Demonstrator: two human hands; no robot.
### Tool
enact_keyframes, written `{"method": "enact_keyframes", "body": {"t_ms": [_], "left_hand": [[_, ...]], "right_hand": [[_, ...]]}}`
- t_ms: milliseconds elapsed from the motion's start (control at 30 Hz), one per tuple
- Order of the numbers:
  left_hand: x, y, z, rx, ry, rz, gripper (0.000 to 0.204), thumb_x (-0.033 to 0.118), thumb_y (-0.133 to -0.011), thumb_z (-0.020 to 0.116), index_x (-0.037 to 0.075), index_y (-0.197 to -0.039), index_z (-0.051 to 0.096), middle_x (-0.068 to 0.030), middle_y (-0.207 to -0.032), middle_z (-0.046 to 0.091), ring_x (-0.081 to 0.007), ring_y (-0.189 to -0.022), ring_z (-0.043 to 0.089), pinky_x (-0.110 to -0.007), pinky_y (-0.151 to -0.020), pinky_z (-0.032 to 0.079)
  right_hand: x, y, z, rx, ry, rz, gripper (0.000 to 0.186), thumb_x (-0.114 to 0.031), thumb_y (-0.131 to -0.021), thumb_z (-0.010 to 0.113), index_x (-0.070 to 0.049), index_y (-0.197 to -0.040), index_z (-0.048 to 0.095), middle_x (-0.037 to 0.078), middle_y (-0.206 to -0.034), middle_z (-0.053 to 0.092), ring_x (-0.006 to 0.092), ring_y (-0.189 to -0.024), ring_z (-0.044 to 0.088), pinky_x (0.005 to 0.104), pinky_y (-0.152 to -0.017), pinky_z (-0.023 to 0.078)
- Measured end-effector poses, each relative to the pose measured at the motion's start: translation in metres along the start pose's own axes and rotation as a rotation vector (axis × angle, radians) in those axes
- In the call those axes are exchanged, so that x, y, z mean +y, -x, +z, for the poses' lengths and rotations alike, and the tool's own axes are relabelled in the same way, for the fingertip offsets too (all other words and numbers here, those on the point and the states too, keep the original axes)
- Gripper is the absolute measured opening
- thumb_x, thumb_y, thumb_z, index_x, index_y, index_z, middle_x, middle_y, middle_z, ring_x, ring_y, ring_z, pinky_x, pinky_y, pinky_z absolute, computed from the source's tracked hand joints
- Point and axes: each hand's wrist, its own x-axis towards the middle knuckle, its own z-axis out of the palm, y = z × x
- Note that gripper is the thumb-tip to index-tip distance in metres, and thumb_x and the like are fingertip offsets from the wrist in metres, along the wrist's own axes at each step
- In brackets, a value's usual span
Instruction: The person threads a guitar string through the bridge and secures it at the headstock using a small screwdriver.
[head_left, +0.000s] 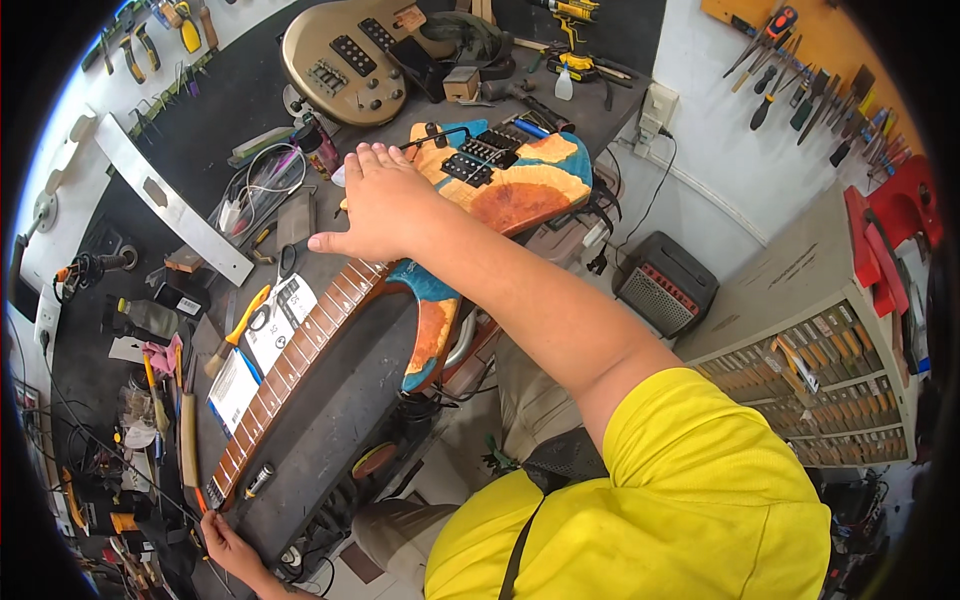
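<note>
An electric guitar (520, 200) with a blue and burl-wood body lies across the dark bench, its fretboard (300, 362) running toward the lower left. My right hand (385, 205) is over the upper body near the neck joint, palm down, fingers stretched out and thumb apart; what lies beneath it is hidden. My left hand (225, 545) has its fingers closed on the nut end of the neck at the lower left. Beside the fretboard lie white printed sheets (280, 330), a yellow-handled brush (240, 325) and a small metal cylinder (260, 482).
A gold guitar body (330, 50) sits at the back. A long metal straightedge (175, 205), cables and small tools crowd the left. A small amplifier (665, 285) and a drawer cabinet (810, 390) stand right of the bench, below wall-hung screwdrivers (770, 100).
</note>
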Motion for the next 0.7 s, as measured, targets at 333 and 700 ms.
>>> {"method": "enact_keyframes", "body": {"t_ms": [333, 700], "left_hand": [[-0.012, 0.0, -0.002, -0.033, -0.012, -0.043, 0.021, 0.011, -0.121, 0.06, -0.006, -0.131, 0.068, -0.0084, -0.112, 0.073, -0.0155, -0.104, 0.065, -0.029, -0.098, 0.053], [-0.016, 0.0, -0.003, -0.021, -0.012, -0.057, 0.022, 0.013, -0.121, 0.061, -0.006, -0.13, 0.069, -0.0091, -0.112, 0.074, -0.0172, -0.102, 0.065, -0.031, -0.098, 0.053]], "right_hand": [[-0.004, 0.009, -0.008, -0.043, -0.025, -0.002, 0.136, -0.089, -0.097, 0.061, 0.021, -0.17, 0.029, 0.041, -0.179, 0.031, 0.0506, -0.172, 0.027, 0.0509, -0.144, 0.018], [-0.008, 0.02, 0.002, -0.008, 0.011, -0.018, 0.132, -0.088, -0.097, 0.063, 0.019, -0.169, 0.035, 0.039, -0.178, 0.036, 0.0518, -0.17, 0.03, 0.051, -0.142, 0.022]]}}
